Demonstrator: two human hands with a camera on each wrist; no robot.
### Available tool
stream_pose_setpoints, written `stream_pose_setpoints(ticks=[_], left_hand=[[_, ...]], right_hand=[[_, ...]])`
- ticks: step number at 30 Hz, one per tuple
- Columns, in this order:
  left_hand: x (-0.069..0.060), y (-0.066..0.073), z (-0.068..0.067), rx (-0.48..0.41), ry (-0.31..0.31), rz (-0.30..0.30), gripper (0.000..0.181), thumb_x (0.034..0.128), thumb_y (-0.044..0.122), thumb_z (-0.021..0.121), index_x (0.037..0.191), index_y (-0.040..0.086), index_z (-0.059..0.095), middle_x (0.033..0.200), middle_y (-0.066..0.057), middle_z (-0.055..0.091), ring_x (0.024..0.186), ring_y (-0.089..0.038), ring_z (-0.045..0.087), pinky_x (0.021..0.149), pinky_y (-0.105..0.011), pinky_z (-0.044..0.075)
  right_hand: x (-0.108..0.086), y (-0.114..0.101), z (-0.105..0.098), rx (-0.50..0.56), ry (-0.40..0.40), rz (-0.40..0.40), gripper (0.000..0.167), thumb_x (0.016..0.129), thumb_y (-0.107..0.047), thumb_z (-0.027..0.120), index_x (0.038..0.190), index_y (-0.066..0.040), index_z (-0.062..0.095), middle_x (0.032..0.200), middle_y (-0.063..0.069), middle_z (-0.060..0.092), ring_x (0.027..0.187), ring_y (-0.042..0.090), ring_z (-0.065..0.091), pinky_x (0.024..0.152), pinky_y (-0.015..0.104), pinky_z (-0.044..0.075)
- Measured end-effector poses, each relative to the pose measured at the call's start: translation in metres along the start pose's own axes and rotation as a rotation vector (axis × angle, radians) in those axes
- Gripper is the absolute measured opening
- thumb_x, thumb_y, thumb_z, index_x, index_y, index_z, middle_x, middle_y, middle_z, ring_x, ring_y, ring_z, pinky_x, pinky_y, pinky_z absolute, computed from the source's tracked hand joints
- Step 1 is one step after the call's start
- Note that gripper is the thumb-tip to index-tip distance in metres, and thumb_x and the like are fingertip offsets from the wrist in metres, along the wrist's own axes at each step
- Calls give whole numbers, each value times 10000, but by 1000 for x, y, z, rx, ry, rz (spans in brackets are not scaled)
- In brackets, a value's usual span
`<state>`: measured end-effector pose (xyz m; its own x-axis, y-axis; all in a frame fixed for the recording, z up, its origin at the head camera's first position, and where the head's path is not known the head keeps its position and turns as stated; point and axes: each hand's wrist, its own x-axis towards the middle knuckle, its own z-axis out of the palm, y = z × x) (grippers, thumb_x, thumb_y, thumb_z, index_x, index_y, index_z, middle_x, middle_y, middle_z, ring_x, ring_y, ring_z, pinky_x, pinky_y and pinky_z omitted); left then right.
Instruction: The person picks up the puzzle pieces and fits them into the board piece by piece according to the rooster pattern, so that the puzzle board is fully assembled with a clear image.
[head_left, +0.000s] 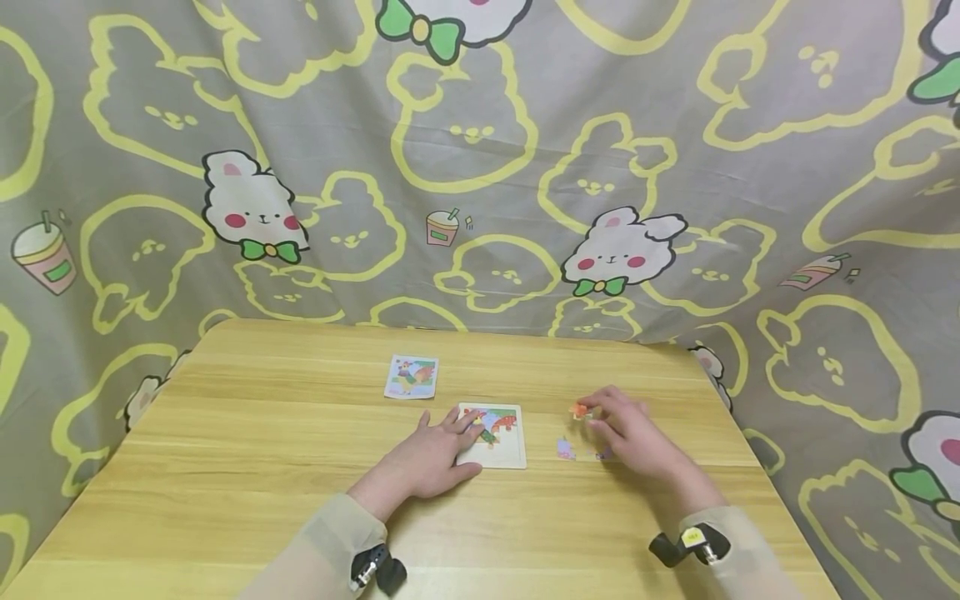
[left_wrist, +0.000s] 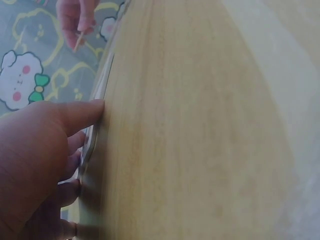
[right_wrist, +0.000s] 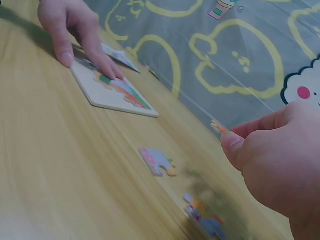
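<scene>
A shallow puzzle board (head_left: 512, 454) lies flat on the table, its upper part filled with pieces of a colourful picture and its lower part bare white. Over its left side spreads my left hand (head_left: 435, 460), fingers extended across the pieces, the thumb by the near edge. My right hand (head_left: 636, 435) is raised to the right of the board. Between thumb and index finger it pinches a small orange puzzle piece (right_wrist: 218, 126). Below that hand are a loose lilac-and-pink piece (right_wrist: 156, 161) and another with purple and orange (right_wrist: 204, 216), partly in shadow.
A picture card (head_left: 412, 377) with a rooster-like drawing lies behind the board, to its left. The wooden table (head_left: 225, 467) ends at a patterned grey curtain (head_left: 487, 275), which hangs behind it and along both sides.
</scene>
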<state>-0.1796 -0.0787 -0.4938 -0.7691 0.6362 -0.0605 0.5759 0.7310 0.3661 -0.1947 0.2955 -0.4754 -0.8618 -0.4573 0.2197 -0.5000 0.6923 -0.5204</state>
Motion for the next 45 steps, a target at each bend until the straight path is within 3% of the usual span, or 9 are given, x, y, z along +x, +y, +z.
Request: stream_pose_setpoints(ticks=[16, 30, 45], left_hand=[[0, 0, 0, 10, 2, 5, 669, 1068, 492, 580, 1607, 109, 476, 1700, -92, 334, 1563, -392, 265, 1170, -764, 194], [0, 0, 1, 15, 1, 5, 672, 1068, 500, 579, 1607, 112, 476, 1705, -88, 325, 1564, -391, 264, 1167, -772, 187], [2, -1, 3, 29, -6, -5, 678, 1070, 508, 558, 1613, 112, 466, 1712, -69, 314, 1567, -385, 257, 1169, -765, 196]], right_hand=[[14, -19, 16, 16, -43, -26, 395, 1008, -69, 706, 1398, -37, 651, 1243, -55, 616, 982, 95, 579, 914, 427, 327], [27, -31, 37, 48, -82, -71, 383, 1011, -74, 705, 1388, -23, 659, 1226, -20, 629, 921, 67, 585, 912, 457, 285], [37, -42, 61, 62, -109, -100, 351, 1021, -110, 699, 1370, -81, 688, 1219, -10, 617, 1000, 149, 570, 886, 436, 264]])
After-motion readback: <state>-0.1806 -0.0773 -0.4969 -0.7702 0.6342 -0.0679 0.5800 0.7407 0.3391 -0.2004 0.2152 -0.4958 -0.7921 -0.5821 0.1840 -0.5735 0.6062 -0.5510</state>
